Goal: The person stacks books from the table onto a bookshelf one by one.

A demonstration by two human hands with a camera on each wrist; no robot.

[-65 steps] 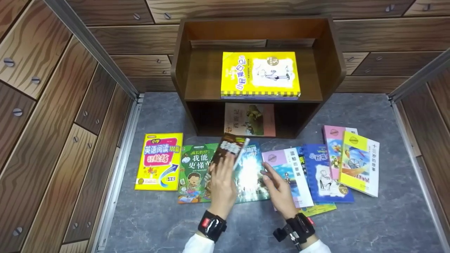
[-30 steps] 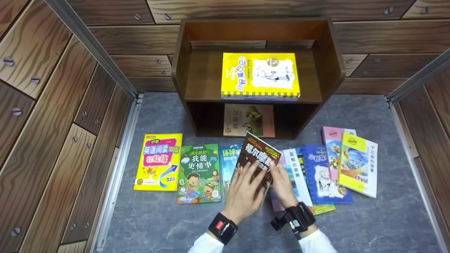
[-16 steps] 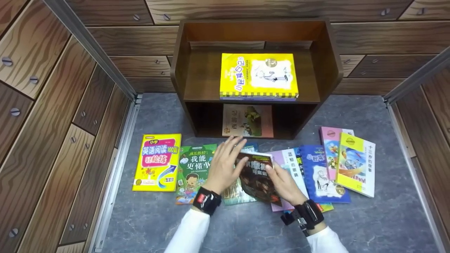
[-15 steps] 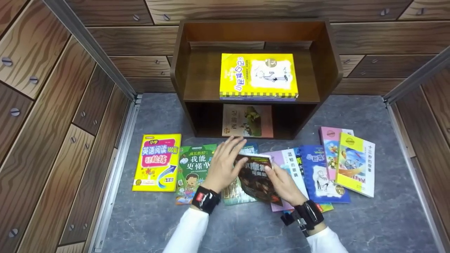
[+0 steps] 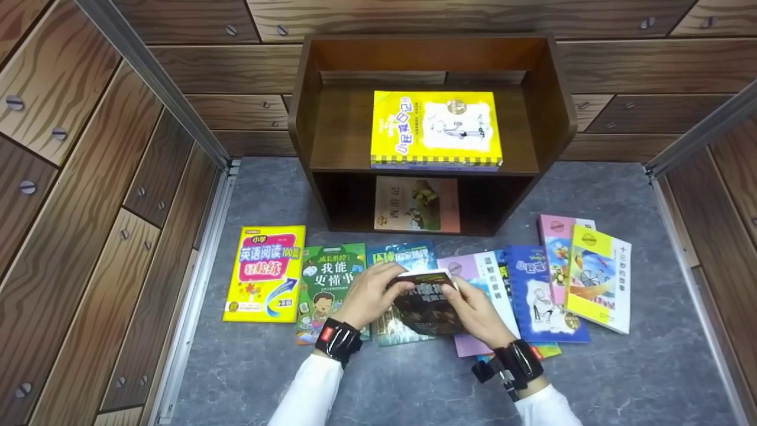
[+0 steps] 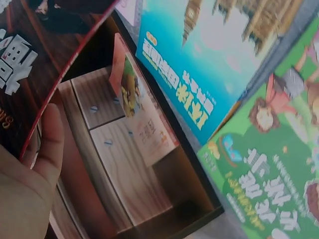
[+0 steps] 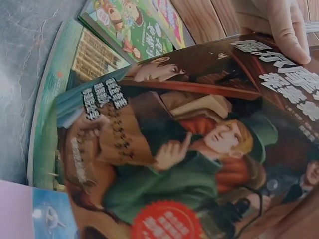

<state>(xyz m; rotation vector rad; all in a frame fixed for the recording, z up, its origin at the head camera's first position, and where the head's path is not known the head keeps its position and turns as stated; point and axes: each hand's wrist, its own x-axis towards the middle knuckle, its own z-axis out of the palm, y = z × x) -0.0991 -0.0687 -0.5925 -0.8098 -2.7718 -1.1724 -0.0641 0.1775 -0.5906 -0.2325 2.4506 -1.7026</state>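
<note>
Here, both hands grip a dark book (its cover showing).

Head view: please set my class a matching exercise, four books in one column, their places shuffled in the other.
1. Dark brown book
2. 西游记 book
3. Green book
4. Checker-edged yellow book

A. Upper shelf
B. Floor
C. Left hand and right hand
D. Lower compartment

Pairs: 1-C, 2-D, 3-B, 4-A
</note>
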